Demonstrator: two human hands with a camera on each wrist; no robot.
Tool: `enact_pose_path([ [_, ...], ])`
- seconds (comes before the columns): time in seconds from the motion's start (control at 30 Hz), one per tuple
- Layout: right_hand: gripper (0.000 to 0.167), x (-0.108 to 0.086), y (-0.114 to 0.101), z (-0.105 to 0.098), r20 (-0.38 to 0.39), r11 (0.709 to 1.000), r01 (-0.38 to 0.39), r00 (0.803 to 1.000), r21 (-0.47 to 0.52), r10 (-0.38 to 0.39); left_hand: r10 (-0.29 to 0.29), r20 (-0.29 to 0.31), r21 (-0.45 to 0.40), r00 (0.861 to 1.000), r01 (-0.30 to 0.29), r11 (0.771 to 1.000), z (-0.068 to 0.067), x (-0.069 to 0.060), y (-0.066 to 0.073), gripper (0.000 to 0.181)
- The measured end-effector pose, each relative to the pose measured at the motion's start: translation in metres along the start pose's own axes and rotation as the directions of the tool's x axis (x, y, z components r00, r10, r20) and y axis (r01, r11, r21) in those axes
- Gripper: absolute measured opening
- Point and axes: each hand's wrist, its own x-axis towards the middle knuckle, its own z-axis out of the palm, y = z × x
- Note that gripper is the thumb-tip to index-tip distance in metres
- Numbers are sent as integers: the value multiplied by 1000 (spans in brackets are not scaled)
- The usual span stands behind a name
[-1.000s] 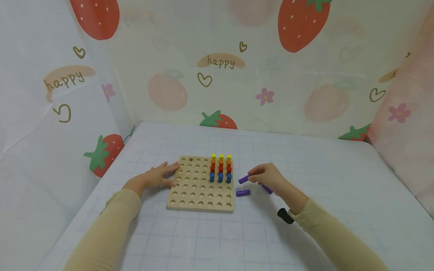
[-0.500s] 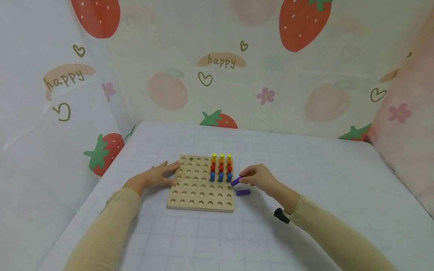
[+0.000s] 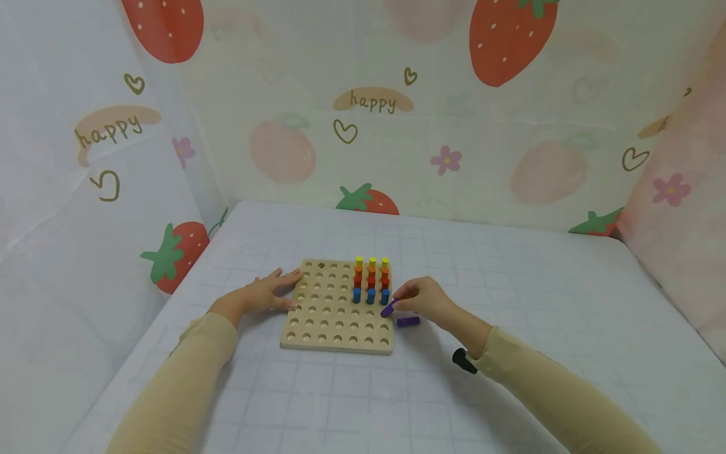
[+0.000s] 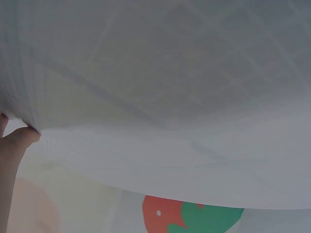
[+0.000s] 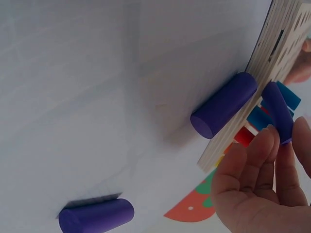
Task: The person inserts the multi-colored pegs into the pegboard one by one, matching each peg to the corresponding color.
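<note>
A wooden pegboard (image 3: pixel 334 318) with rows of round holes lies on the table. Upright in its far right part stand yellow, orange, red and blue pegs (image 3: pixel 371 296). My right hand (image 3: pixel 429 301) pinches a purple peg (image 5: pixel 279 109) between thumb and fingers. That peg is tilted, its lower end at the right-hand column of holes, just in front of the blue row; whether it has entered a hole I cannot tell. With fingers spread, my left hand (image 3: pixel 261 295) rests against the board's left edge.
One loose purple peg (image 3: pixel 408 321) lies beside the board's right edge. Another purple peg (image 5: pixel 97 216) lies farther off in the right wrist view, hidden from the head view. A black object (image 3: pixel 465 360) shows at my right cuff. Patterned cloth walls (image 3: pixel 374 157) surround the table.
My right hand has moved left with the purple peg, from beside the board to its right-hand column, and the peg has tilted more steeply. The left hand stays in place.
</note>
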Motion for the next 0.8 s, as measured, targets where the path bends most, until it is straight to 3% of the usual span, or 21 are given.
enact_pose_path([
  [0.53,14,-6,-8,6,19,999,-31,999,27,31,-33,6,-5,999,33,999,1,-1,1,87],
  [0.8,17,-12,-6,-9,3,1000,-23,1000,-16,23,-28,3,-7,1000,28,1000,1,-3,2,87],
])
